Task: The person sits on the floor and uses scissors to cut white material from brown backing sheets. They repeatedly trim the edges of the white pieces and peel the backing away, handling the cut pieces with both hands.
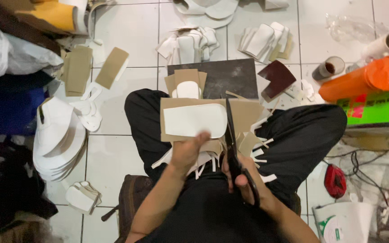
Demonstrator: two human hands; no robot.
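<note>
Over lap: left hand (186, 150) pinches cardboard sheet (210, 119); right hand (244, 177) clamps scissors (231, 144), fingers half hidden

Right hand (244, 180) blurred; scissors (231, 144) handles hidden inside grip.

White tiled floor (131, 31), evenly lit. Dark slab (230, 76) lies on it mid-frame. Orange jug (361, 81) right of slab, stacked white cutouts (59, 139) to its left.
</note>
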